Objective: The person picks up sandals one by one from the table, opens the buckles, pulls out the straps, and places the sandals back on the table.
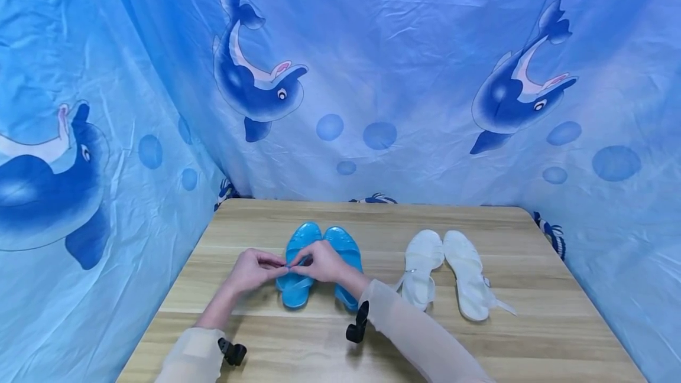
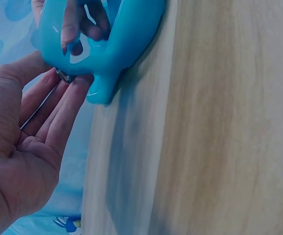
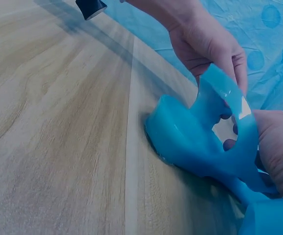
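1. Blue jelly plastic is what both hands work on: the left hand and the right hand meet over the strap of the left-hand blue sandal, fingertips pinched on it from either side.
2. From the left wrist view, the left grip has thumb and fingers closed on the strap end, where a small metal buckle shows between them; the right grip curls round the strap loop, fingers through the opening.
3. That sandal lies near the middle of the bench, toe toward the far edge, touching its mate, the other blue sandal.
4. A pair of white sandals lies just beside, toward the right edge, straps loose.
5. Risk, as I judge it: the glossy strap looks slippery, so a pinch that slackens could let it spring out of the buckle; a hard pull could drag the sandal along the bench or nudge its mate.
6. The bench is pale wood-grain laminate, smooth. Blue sheeting printed with dolphins and bubbles hangs behind the far edge and down both sides.
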The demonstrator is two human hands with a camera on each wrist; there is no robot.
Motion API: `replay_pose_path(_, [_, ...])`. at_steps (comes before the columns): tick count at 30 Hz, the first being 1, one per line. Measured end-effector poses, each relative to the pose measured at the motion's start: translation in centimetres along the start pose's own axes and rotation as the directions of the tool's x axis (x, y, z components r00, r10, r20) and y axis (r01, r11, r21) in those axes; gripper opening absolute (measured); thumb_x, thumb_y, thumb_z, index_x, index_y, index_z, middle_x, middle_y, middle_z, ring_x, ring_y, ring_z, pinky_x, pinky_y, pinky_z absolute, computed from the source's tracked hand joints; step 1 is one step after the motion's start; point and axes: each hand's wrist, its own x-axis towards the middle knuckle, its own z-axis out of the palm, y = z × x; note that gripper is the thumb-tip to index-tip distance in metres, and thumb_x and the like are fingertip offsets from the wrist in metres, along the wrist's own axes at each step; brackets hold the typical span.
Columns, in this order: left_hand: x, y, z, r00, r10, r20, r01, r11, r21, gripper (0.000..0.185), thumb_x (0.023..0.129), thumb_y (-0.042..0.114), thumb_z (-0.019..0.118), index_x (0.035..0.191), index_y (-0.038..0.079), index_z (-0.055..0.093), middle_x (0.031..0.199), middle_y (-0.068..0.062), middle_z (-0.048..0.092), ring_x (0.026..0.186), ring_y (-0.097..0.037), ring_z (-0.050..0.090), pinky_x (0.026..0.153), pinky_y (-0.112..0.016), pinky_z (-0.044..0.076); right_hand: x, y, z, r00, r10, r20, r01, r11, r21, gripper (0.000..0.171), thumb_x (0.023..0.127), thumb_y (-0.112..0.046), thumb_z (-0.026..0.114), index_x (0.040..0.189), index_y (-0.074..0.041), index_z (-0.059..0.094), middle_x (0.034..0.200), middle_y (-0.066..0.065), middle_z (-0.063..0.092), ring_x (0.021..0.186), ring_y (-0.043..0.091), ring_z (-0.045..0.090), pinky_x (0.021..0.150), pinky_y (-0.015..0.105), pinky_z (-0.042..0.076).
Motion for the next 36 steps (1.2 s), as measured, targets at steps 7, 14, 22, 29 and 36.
replay_pose_path(7, [-0.1,-0.4,-0.2,1.0,0.005,-0.011,-0.005,1.0,0.0,0.022,0.09,0.018,0.087,0.107,0.005,0.084,0.1,-0.01,0.083,0.087,-0.015,0.079,0.076,-0.024,0.063,-0.2,0.0,-0.4,1.0,0.008,-0.004,-0.008,1.0,0.018,0.005,0.096,-0.025,0.081,0.098,-0.022,0.085,0.091,-0.012,0.081,0.07,-0.005,0.063,0.065,0.015,0.054])
replay_pose_path(14, [-0.1,0.4,-0.1,0.999,0.022,-0.039,-0.021,1.0,0.02,0.025,0.093,0.023,0.085,0.11,0.005,0.083,0.104,-0.011,0.082,0.09,-0.016,0.078,0.077,-0.022,0.061,-0.1,-0.5,-0.7,0.998,-0.008,-0.063,0.01,0.999,0.037,0.013,0.1,-0.024,0.077,0.11,-0.017,0.083,0.105,-0.007,0.082,0.088,-0.002,0.072,0.079,0.015,0.058])
replay_pose_path(22, [0.4,2.1,0.2,0.973,0.13,-0.189,-0.113,0.989,0.095,0.019,0.094,0.02,0.083,0.109,0.009,0.083,0.105,-0.01,0.083,0.093,-0.019,0.078,0.077,-0.024,0.063,-0.5,-1.1,-3.4,0.986,-0.106,-0.127,0.104,0.994,-0.022,0.03,0.105,-0.027,0.069,0.131,-0.014,0.076,0.141,0.008,0.072,0.125,0.023,0.071,0.092,0.042,0.062])
replay_pose_path(29, [0.4,6.5,0.9,0.964,0.231,-0.134,-0.213,0.967,0.137,0.02,0.093,0.018,0.084,0.11,0.006,0.083,0.105,-0.013,0.082,0.093,-0.024,0.08,0.078,-0.032,0.066,-3.0,0.0,-8.9,0.985,-0.074,-0.157,0.07,0.997,-0.035,0.022,0.104,-0.013,0.067,0.122,-0.008,0.079,0.134,0.013,0.075,0.129,0.03,0.07,0.109,0.051,0.056])
replay_pose_path(36, [0.7,9.1,2.5,0.966,0.241,-0.098,-0.226,0.964,0.138,0.018,0.094,0.019,0.083,0.11,0.01,0.083,0.104,-0.009,0.082,0.092,-0.021,0.079,0.079,-0.032,0.066,-6.3,0.6,-13.1,0.995,-0.027,-0.095,0.019,0.996,-0.088,0.021,0.106,-0.014,0.066,0.121,-0.011,0.08,0.122,0.007,0.079,0.11,0.022,0.076,0.087,0.032,0.065])
